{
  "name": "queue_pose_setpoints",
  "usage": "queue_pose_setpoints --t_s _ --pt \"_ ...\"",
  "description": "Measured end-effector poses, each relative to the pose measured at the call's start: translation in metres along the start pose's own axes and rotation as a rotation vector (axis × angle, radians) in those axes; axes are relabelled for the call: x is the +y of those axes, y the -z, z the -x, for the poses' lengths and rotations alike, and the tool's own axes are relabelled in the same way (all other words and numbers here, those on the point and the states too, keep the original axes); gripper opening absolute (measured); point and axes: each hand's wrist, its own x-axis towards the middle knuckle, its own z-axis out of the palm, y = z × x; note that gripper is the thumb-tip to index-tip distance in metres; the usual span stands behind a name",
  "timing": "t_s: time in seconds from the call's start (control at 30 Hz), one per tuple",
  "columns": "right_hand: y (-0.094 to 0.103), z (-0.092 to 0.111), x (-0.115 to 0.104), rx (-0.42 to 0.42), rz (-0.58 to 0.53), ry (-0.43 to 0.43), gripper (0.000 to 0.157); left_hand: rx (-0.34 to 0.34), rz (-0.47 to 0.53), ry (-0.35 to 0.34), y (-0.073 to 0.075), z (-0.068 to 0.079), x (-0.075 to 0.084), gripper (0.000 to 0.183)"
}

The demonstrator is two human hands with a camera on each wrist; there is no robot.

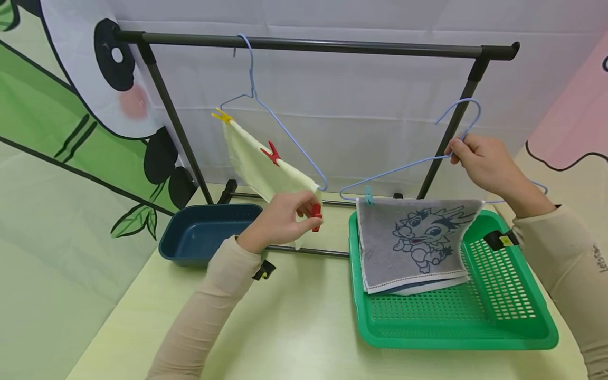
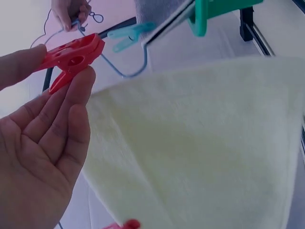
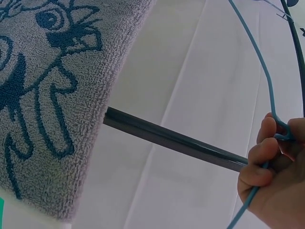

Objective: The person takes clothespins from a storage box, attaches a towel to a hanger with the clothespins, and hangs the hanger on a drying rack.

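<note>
In the head view my left hand (image 1: 282, 219) is at the lower right corner of a pale yellow cloth (image 1: 266, 169). Thumb and fingers pinch a red clothespin (image 2: 76, 57), which stands beside the cloth in the left wrist view. A yellow clothespin (image 1: 222, 116) and another red clothespin (image 1: 272, 153) sit on the cloth's upper edge, under a blue hanger (image 1: 292, 137) hooked on the rail. My right hand (image 1: 486, 161) grips a second blue hanger (image 1: 399, 169) near its neck. From it hangs a grey towel (image 1: 418, 243) with a dragon picture and a teal clothespin (image 1: 368, 195).
A black rack rail (image 1: 313, 44) spans the back, with slanting legs at both ends. The green basket (image 1: 456, 340) stands below the grey towel on the table (image 1: 285, 327). At the left is a dark blue basin (image 1: 190, 243).
</note>
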Motion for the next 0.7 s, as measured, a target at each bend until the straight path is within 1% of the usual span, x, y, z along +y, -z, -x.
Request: queue_pose_setpoints --t_s 0.2,0.4,0.53,0.7 --pt "0.0 0.0 0.0 0.014 -0.027 0.01 0.044 -0.003 0.006 -0.047 -0.011 -0.012 0.016 0.016" --pt "-0.001 0.001 0.0 0.015 -0.061 0.014 0.043 -0.013 0.016 -0.097 -0.027 -0.027 0.031 0.02" --pt "0.001 0.003 0.001 0.017 -0.075 0.005 0.043 -0.029 0.021 -0.108 -0.039 -0.038 0.04 0.021" --pt "0.006 0.005 0.003 0.028 -0.074 -0.001 0.043 -0.04 0.019 -0.096 -0.052 -0.053 0.053 0.022"
